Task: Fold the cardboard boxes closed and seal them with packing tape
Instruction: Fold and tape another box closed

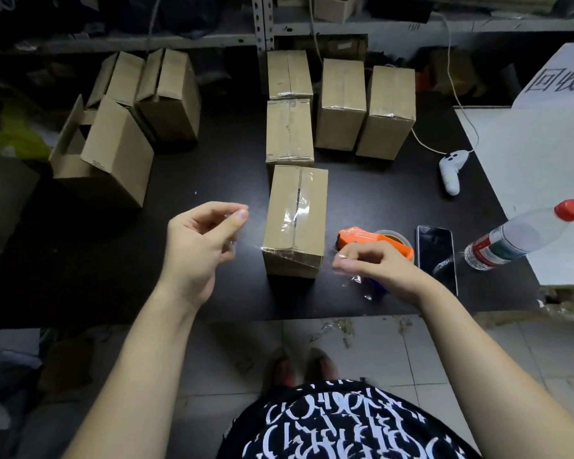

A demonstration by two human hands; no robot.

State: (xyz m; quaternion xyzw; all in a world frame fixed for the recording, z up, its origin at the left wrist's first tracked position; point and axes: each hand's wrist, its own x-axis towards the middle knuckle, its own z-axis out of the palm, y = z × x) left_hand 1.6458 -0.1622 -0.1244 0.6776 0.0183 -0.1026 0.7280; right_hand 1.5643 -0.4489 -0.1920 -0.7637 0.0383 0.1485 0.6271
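Note:
A closed cardboard box (295,217) stands on the black table (212,180) in front of me, with clear tape along its top seam. A strip of clear tape (289,256) stretches across its near edge between my two hands. My left hand (203,240) pinches the strip's left end beside the box. To the right of the box, my right hand (375,266) pinches the other end, where the tape is crumpled. The orange tape dispenser (375,240) lies on the table just behind my right hand.
Several taped boxes (340,104) stand in rows behind. Unsealed boxes (113,147) with raised flaps sit at the left. A phone (436,253), a white controller (451,172) with its cable, and a water bottle (524,236) on a white board lie to the right.

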